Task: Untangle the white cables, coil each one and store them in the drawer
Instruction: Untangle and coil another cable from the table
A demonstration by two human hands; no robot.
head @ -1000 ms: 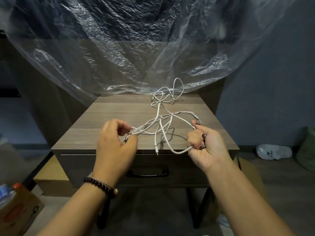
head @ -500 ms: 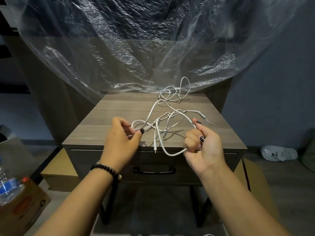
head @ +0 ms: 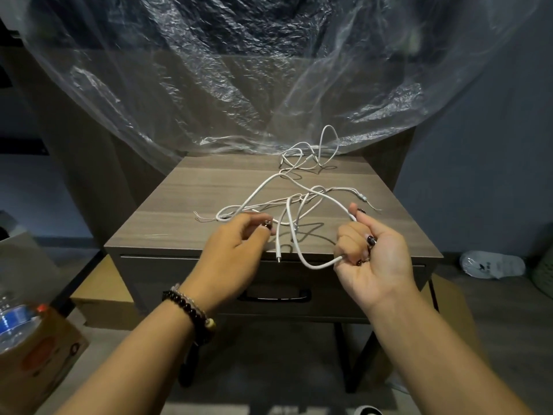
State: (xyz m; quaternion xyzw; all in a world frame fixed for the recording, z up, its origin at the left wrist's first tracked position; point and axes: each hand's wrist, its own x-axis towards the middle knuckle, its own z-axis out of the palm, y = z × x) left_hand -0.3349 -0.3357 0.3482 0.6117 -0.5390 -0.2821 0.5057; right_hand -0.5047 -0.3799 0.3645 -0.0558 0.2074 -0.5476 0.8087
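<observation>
A tangle of white cables (head: 294, 199) lies across the top of a brown wooden nightstand (head: 185, 205), with loops reaching to its back edge. My left hand (head: 236, 250) pinches a strand near the front left of the tangle. My right hand (head: 369, 256) is curled round a thicker cable that loops out below its fingers. One connector end (head: 279, 259) hangs over the front edge. The drawer (head: 167, 275) below is closed, with a black handle (head: 273, 296).
A clear plastic sheet (head: 239, 85) hangs over the furniture behind the nightstand. A cardboard box (head: 36, 354) with a water bottle (head: 13, 317) stands at lower left. Another box (head: 98, 292) sits under the stand. A white shoe (head: 490, 263) lies on the floor at right.
My left hand has drawn its strand out to the left, spreading the tangle wider. My right hand keeps its grip on the thicker cable. The view has shifted slightly.
</observation>
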